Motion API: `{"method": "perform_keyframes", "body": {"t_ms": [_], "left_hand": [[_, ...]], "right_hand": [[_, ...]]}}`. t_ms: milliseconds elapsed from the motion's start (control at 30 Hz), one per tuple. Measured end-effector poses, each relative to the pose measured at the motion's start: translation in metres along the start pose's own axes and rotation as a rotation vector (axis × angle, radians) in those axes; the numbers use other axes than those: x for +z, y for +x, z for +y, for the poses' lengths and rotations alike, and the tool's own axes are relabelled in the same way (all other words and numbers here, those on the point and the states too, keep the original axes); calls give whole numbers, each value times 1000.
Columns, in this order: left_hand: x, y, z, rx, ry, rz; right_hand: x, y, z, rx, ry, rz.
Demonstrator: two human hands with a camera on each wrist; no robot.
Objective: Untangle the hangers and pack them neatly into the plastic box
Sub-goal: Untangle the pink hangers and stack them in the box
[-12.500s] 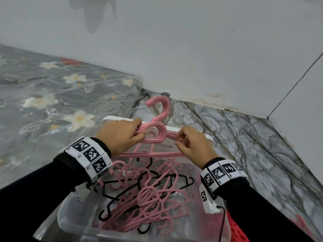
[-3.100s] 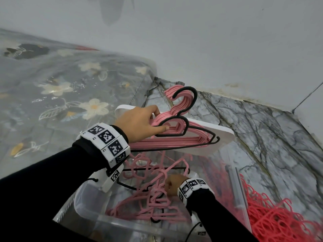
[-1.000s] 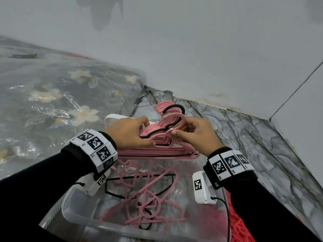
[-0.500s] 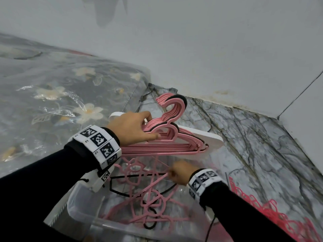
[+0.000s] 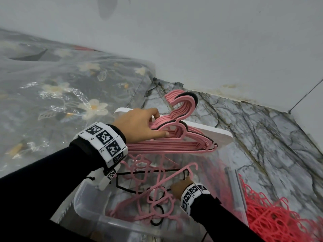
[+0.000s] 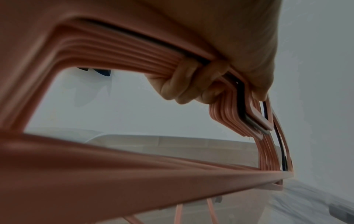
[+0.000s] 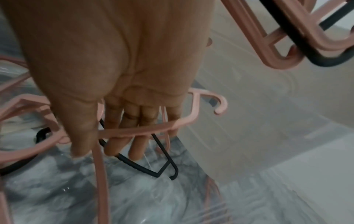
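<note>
Grey marble floor point(image 5: 262, 137) in a corner with plain white walls, and a flowery grey sheet under clear plastic point(image 5: 61, 95) off to the left. A clear plastic box point(image 5: 90, 212) sits on the floor, white lid point(image 5: 213, 135) propped at its far edge. The left hand point(image 5: 139, 126) is up over the box with its fingers point(image 6: 184, 84) wrapped round a neat stack of hangers point(image 5: 174, 135), all pink apart from a black one sandwiched in, hooks lined up and pointing away. The right hand point(image 5: 180, 186) is down inside the box, fingers point(image 7: 134, 136) stretched out and threaded through the loose pile of hangers point(image 5: 157, 194), the bar of a pink one lying across them with the thumb beside it; can't really tell if it's properly gripping it. That pile is pink ones plus black ones, all tangled. A red mesh thing point(image 5: 279, 219) is lying right of the box.
</note>
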State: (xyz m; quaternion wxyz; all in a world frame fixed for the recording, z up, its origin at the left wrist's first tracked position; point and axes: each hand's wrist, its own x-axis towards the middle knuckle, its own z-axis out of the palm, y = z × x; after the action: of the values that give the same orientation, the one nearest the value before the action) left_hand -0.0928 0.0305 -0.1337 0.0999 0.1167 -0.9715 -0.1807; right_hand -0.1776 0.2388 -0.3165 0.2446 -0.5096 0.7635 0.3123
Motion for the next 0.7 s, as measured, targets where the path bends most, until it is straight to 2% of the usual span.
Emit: {"method": "perform_keyframes", "body": {"t_ms": [367,500,700], "left_hand": [[-6,-1,4,10,-34,57],[-11,-3,8,30,-80,86],[-13,-5,16,22,-166,58]], "right_hand": [[-70,-51,24,-186,0,373],[-81,-73,28,-245,34,515],[-84,-99,27,-202,155,618]]}}
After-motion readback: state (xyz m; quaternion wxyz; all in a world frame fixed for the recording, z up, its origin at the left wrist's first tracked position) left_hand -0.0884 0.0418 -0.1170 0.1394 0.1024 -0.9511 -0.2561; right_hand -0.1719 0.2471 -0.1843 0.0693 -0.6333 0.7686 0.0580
